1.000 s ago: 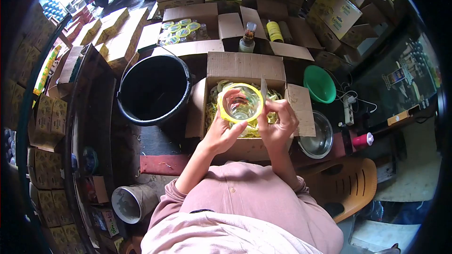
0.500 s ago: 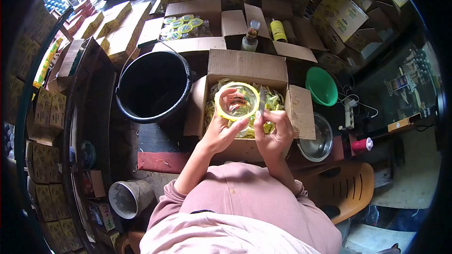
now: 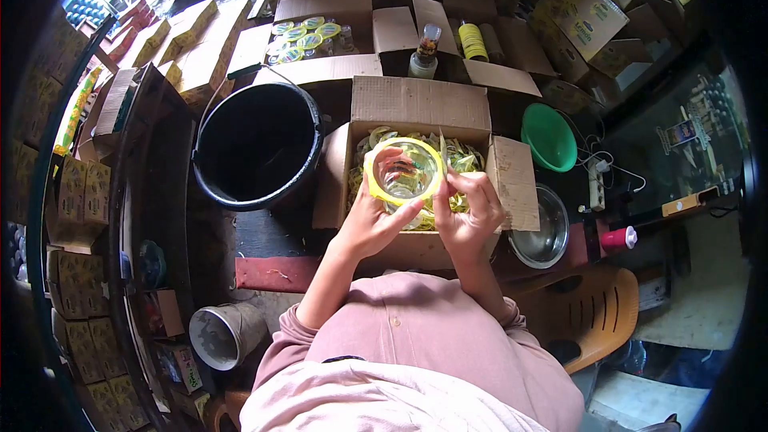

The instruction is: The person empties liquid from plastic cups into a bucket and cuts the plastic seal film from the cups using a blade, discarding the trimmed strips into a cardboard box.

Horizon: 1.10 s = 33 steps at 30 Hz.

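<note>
My left hand (image 3: 370,226) is closed around a clear plastic cup (image 3: 406,184) with a yellow rim, its round opening turned up toward me. Pinched in my right hand (image 3: 472,206) is a knife (image 3: 443,146), its thin blade pointing away from me alongside the right edge of the yellow rim. Fingers cover the handle. Both hands are above an open cardboard box (image 3: 420,102) full of yellow and clear plastic strips (image 3: 472,162).
Left of the box stands a black bucket (image 3: 202,172); a green bowl (image 3: 549,138) and a metal bowl (image 3: 560,228) are on the right. Behind, an open carton holds yellow-lidded cups (image 3: 308,36), beside a bottle (image 3: 424,56) and a yellow stack (image 3: 473,42). An orange chair (image 3: 596,312) is at right.
The knife blade has turned from showing its flat side to nearly edge-on, as my right hand shifted slightly. My left hand keeps the cup in almost the same place. The view shifted slightly.
</note>
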Motion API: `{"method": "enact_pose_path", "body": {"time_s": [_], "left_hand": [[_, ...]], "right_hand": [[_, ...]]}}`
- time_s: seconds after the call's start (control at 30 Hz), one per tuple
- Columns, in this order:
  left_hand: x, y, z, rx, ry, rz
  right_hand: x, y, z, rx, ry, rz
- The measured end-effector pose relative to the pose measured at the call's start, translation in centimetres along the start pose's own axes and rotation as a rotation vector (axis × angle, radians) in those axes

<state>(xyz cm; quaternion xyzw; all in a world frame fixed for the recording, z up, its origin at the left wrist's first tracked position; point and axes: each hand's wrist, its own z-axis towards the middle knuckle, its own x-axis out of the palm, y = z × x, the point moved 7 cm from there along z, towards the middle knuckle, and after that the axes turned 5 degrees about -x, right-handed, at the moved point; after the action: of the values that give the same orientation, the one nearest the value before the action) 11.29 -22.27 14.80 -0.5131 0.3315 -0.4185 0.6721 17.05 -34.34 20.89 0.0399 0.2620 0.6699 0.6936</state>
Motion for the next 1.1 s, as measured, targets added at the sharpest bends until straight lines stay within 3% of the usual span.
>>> {"method": "enact_pose_path", "body": {"time_s": [0.2,0.87,1.1], "left_hand": [[0.0,0.0,-0.1,-0.002,0.044,-0.028],[0.3,0.3,0.4,-0.048,0.119,-0.179],[0.7,0.0,0.1,-0.040,0.178,-0.097]], "right_hand": [[0.4,-1.7,-0.1,0.104,0.067,0.206],[0.0,-2.1,-0.3,0.103,0.058,0.203],[0.0,-2.5,-0.3,0.125,0.070,0.235]]}}
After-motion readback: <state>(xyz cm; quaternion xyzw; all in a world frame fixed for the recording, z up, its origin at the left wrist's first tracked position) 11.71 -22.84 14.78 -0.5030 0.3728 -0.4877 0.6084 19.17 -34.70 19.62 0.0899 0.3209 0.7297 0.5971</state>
